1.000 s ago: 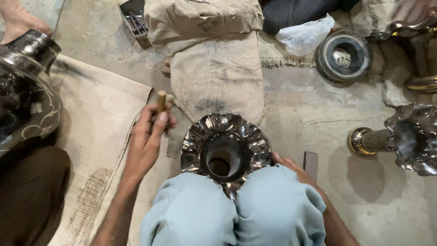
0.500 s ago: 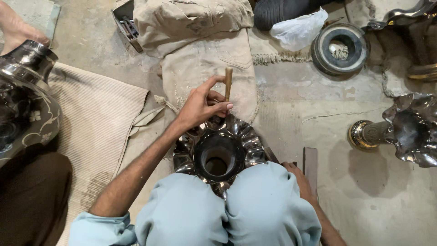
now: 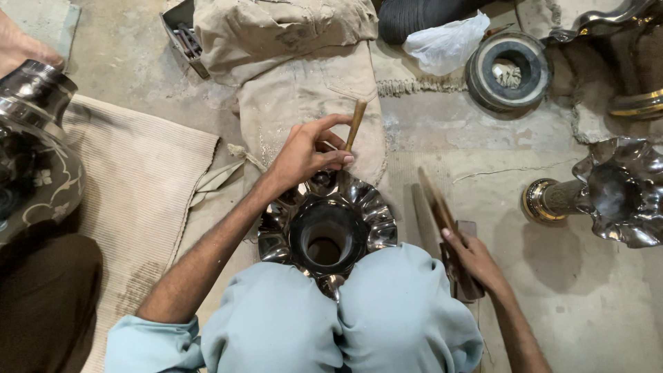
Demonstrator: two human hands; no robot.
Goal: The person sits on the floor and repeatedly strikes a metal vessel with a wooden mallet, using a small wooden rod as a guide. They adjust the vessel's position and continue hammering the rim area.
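Note:
A shiny dark metal vase with a ruffled rim (image 3: 326,228) stands upright, clamped between my knees in light blue trousers. My left hand (image 3: 304,155) rests on the far edge of the rim and pinches a short wooden-handled tool (image 3: 355,124), held nearly upright. My right hand (image 3: 473,259) is low at the right of my knee, closed around a long wooden stick (image 3: 435,204) that slants up and to the left over the floor.
A folded beige cloth (image 3: 304,103) lies beyond the vase, a ribbed mat (image 3: 131,186) to the left. A large dark engraved pot (image 3: 31,159) stands far left, another ruffled metal piece (image 3: 608,193) right, a round ring-shaped object (image 3: 509,70) and white plastic bag (image 3: 445,41) behind.
My left hand came from the left of the vase to its far rim, carrying the small tool. My right hand has come into view and lifted the wooden stick.

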